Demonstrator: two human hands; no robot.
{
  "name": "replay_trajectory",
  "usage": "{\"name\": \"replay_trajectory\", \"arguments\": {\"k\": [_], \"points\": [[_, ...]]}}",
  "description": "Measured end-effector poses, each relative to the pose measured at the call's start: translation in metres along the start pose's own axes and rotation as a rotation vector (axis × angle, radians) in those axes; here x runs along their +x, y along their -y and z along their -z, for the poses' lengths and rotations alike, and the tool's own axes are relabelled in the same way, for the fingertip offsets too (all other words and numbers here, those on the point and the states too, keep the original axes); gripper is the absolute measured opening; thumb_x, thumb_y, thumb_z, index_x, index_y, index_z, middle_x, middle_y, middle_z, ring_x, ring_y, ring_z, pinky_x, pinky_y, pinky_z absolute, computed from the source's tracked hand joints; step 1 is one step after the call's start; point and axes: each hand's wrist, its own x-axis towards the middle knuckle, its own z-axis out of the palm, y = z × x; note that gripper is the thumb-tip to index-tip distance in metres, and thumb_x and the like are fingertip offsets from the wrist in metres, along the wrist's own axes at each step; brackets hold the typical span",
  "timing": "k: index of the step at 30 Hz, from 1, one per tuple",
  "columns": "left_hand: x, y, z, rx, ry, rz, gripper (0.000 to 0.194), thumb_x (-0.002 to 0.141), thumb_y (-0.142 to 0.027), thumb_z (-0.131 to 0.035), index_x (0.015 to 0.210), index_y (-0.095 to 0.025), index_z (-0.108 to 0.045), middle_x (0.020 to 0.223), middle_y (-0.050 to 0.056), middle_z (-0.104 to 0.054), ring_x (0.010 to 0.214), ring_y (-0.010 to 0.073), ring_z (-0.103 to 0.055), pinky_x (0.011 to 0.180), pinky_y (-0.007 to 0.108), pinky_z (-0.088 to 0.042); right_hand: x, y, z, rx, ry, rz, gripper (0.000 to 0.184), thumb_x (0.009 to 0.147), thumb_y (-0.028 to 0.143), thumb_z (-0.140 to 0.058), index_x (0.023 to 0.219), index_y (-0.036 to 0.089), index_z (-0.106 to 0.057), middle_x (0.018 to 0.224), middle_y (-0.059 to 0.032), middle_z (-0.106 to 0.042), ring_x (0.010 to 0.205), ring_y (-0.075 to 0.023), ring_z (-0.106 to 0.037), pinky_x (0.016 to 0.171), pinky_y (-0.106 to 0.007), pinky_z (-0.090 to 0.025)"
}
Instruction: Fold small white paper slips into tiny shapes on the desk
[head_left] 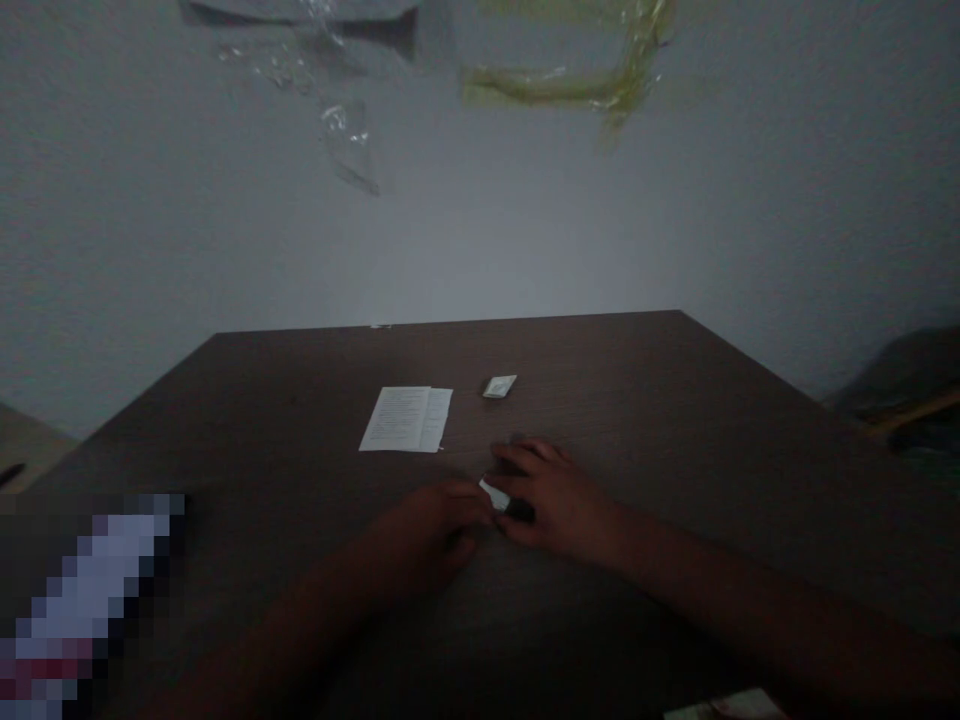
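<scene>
Both my hands rest close together on a dark wooden table (675, 420) in dim light. My left hand (439, 525) is curled, its fingertips pinching a small white object (493, 494) that lies between the hands. My right hand (559, 500) is also curled over the same spot, fingers bent around the small white object and a dark part beside it. What the object is I cannot make out. A folded printed paper leaflet (406, 419) lies flat just beyond my left hand. A small white packet (499, 386) lies farther back, beyond my right hand.
A pale wall (480, 250) rises behind the table's far edge, with clear plastic wrap (345, 140) and yellowish tape (570, 85) stuck high on it. A blurred-out item (82, 600) lies at the table's near left. Something dark (915, 390) sits off to the right.
</scene>
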Motion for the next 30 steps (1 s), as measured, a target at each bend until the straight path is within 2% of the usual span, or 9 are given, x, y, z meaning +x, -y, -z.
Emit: {"name": "replay_trajectory", "arguments": {"k": [3, 6, 9, 12, 15, 20, 25, 30], "points": [[0.001, 0.008, -0.003, -0.003, -0.07, 0.034, 0.036, 0.091, 0.0, -0.059, 0.113, -0.023, -0.075, 0.135, 0.008, -0.078, 0.127, 0.0258, -0.075, 0.112, 0.044, -0.061, 0.0, 0.001, 0.0, 0.02, 0.001, -0.008, 0.059, 0.097, 0.045, -0.085, 0.152, 0.026, -0.073, 0.17, -0.0183, -0.056, 0.155, -0.0457, -0.049, 0.122, -0.068, -0.045], [0.0, 0.016, -0.007, 0.03, -0.116, 0.012, 0.039, 0.092, 0.0, -0.061, 0.121, -0.022, -0.074, 0.139, 0.01, -0.076, 0.132, 0.0268, -0.072, 0.116, 0.047, -0.058, 0.0, -0.002, 0.001, 0.056, -0.001, 0.013, 0.061, 0.094, 0.047, -0.087, 0.151, 0.027, -0.073, 0.169, -0.0187, -0.057, 0.155, -0.0465, -0.048, 0.123, -0.071, -0.042], [0.002, 0.021, -0.01, 0.08, -0.16, 0.013, 0.04, 0.096, 0.002, -0.059, 0.123, -0.023, -0.074, 0.133, 0.007, -0.078, 0.128, 0.0241, -0.072, 0.114, 0.043, -0.058, 0.001, -0.007, 0.002, 0.092, -0.026, 0.051, 0.046, 0.1, 0.044, -0.082, 0.144, 0.028, -0.078, 0.164, -0.0173, -0.061, 0.153, -0.0434, -0.051, 0.122, -0.069, -0.043], [0.007, 0.021, -0.01, 0.137, -0.18, 0.056, 0.036, 0.097, 0.003, -0.058, 0.114, -0.022, -0.077, 0.122, 0.005, -0.079, 0.118, 0.0238, -0.074, 0.107, 0.04, -0.06, 0.002, -0.01, 0.0, 0.11, -0.053, 0.057, 0.034, 0.109, 0.037, -0.071, 0.141, 0.027, -0.08, 0.16, -0.0156, -0.065, 0.15, -0.0397, -0.054, 0.123, -0.066, -0.044], [0.013, 0.015, -0.01, 0.247, -0.147, 0.101, 0.03, 0.094, 0.002, -0.063, 0.108, -0.021, -0.077, 0.113, 0.005, -0.079, 0.11, 0.0249, -0.075, 0.1, 0.039, -0.061, 0.001, -0.009, -0.003, 0.087, -0.045, 0.043, 0.036, 0.11, 0.034, -0.069, 0.143, 0.025, -0.079, 0.163, -0.0162, -0.063, 0.152, -0.0411, -0.052, 0.123, -0.066, -0.045], [0.017, -0.005, -0.012, 0.352, -0.102, 0.155, 0.029, 0.094, -0.002, -0.067, 0.114, -0.02, -0.077, 0.112, 0.009, -0.079, 0.114, 0.0354, -0.071, 0.101, 0.052, -0.057, -0.001, -0.003, -0.002, 0.037, -0.039, 0.047, 0.037, 0.107, 0.03, -0.072, 0.143, 0.022, -0.079, 0.165, -0.0181, -0.061, 0.151, -0.043, -0.053, 0.122, -0.067, -0.048], [0.019, -0.021, -0.012, 0.44, -0.037, 0.254, 0.026, 0.097, -0.009, -0.068, 0.119, -0.021, -0.076, 0.117, 0.011, -0.08, 0.116, 0.0372, -0.072, 0.099, 0.051, -0.056, -0.001, 0.005, 0.004, 0.031, 0.007, 0.022, 0.041, 0.109, 0.032, -0.069, 0.148, 0.019, -0.075, 0.167, -0.0209, -0.058, 0.153, -0.0465, -0.051, 0.121, -0.068, -0.048], [0.019, -0.029, -0.01, 0.433, -0.022, 0.309, 0.028, 0.098, -0.021, -0.077, 0.127, -0.02, -0.076, 0.124, 0.012, -0.081, 0.122, 0.0389, -0.071, 0.103, 0.058, -0.055, -0.002, 0.009, 0.006, 0.024, 0.023, 0.011, 0.044, 0.108, 0.033, -0.071, 0.15, 0.019, -0.073, 0.169, -0.0199, -0.056, 0.155, -0.047, -0.049, 0.122, -0.069, -0.048]]}}
